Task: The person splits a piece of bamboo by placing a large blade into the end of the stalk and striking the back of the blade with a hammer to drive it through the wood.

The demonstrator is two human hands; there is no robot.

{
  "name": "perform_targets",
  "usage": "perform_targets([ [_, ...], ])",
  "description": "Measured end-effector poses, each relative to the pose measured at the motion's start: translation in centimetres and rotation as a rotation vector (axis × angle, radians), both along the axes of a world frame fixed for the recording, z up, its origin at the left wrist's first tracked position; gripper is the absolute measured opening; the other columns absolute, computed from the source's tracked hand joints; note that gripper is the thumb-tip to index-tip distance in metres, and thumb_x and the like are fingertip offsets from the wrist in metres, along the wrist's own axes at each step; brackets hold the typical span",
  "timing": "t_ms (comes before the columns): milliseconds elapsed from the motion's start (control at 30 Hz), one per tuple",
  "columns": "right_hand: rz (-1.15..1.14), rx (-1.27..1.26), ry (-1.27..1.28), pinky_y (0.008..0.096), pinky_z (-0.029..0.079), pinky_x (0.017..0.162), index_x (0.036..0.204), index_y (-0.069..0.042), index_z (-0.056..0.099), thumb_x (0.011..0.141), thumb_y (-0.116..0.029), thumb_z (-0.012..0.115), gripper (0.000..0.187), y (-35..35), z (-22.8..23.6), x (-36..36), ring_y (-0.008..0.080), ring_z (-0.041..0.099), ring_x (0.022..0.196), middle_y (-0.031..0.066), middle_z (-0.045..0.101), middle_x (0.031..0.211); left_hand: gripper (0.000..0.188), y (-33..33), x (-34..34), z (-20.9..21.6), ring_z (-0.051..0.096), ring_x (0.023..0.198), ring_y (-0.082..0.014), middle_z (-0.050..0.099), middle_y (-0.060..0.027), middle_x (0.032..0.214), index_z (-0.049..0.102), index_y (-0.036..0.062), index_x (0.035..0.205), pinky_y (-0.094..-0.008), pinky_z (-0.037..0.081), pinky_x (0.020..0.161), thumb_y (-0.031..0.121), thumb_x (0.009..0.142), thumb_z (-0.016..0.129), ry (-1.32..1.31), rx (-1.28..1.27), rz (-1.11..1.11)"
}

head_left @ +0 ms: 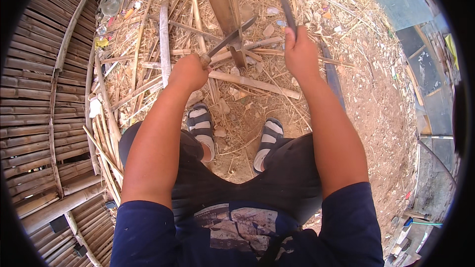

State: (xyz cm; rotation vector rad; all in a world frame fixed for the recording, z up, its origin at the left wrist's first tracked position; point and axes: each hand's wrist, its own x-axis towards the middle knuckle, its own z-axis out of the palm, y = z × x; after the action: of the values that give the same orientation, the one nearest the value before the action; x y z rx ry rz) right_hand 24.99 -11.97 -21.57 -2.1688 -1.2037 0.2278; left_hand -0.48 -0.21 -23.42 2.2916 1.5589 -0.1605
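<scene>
My left hand [189, 72] is closed round the handle of a large knife [230, 37]. Its long dark blade slants up to the right and crosses a brown bamboo piece [215, 1] standing upright in front of me. That piece looks split, and the blade appears to sit in or against the split; I cannot tell how deep. To the right, my right hand [302, 55] grips a hammer [284, 1] by its dark handle, the head raised at the top of the view, apart from the knife and the bamboo.
Split bamboo strips [255, 84] and dry straw litter the ground around my sandalled feet [200, 121]. A bamboo slat wall [39, 94] runs along the left. Flat grey-blue sheets [401, 0] lie at the right, beyond bare brown soil [381, 133].
</scene>
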Motion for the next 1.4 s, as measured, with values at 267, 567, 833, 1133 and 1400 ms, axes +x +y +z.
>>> perform_targets([
  [267, -0.028, 0.029, 0.04, 0.0521, 0.052, 0.071, 0.112, 0.0, 0.059, 0.107, -0.045, 0.047, 0.046, 1.0, -0.1, -0.6, 0.0448, 0.068, 0.079, 0.0229, 0.07, 0.085, 0.043, 0.2, -1.0, -0.7, 0.069, 0.1, -0.0423, 0.071, -0.0254, 0.104, 0.068, -0.0032, 0.104, -0.0492, 0.054, 0.088, 0.035, 0.087, 0.076, -0.037, 0.031, -0.008],
  [567, 0.009, -0.235, 0.033, 0.0554, 0.053, 0.076, 0.111, 0.0, 0.059, 0.107, -0.043, 0.046, 0.046, 0.0, -0.7, -0.4, 0.0452, 0.069, 0.085, 0.0251, 0.071, 0.09, 0.038, -0.5, -0.1, 0.9, 0.068, 0.107, -0.039, 0.072, -0.0216, 0.11, 0.069, 0.0, 0.109, -0.0478, 0.054, 0.093, 0.032, 0.09, 0.074, 0.037, 0.016, -0.008],
  [833, -0.023, 0.108, 0.075, 0.0522, 0.051, 0.073, 0.105, 0.001, 0.06, 0.107, -0.044, 0.046, 0.048, -0.4, 2.7, -0.7, 0.0418, 0.067, 0.079, 0.0216, 0.067, 0.08, 0.036, -0.5, -0.3, 0.8, 0.068, 0.107, -0.0388, 0.072, -0.0217, 0.11, 0.07, 0.0004, 0.108, -0.0475, 0.054, 0.092, 0.031, 0.09, 0.074, 0.031, 0.009, -0.004],
  [1133, -0.032, -0.174, 0.026, 0.0565, 0.052, 0.078, 0.11, 0.0, 0.057, 0.106, -0.044, 0.046, 0.045, -0.5, -5.3, -0.1, 0.0437, 0.07, 0.086, 0.0257, 0.069, 0.086, 0.042, -0.4, 0.0, 0.6, 0.069, 0.099, -0.0423, 0.072, -0.026, 0.102, 0.069, -0.003, 0.105, -0.0482, 0.055, 0.088, 0.033, 0.086, 0.077, -0.033, 0.041, -0.009],
  [1400, -0.015, 0.136, 0.07, 0.055, 0.05, 0.07, 0.106, 0.0, 0.059, 0.107, -0.043, 0.046, 0.045, -0.3, 1.7, -1.3, 0.0429, 0.067, 0.075, 0.0233, 0.067, 0.079, 0.042, -0.3, -0.6, -0.2, 0.069, 0.1, -0.0421, 0.072, -0.0256, 0.103, 0.068, -0.0037, 0.103, -0.0482, 0.055, 0.088, 0.034, 0.087, 0.076, -0.03, 0.036, -0.037],
])
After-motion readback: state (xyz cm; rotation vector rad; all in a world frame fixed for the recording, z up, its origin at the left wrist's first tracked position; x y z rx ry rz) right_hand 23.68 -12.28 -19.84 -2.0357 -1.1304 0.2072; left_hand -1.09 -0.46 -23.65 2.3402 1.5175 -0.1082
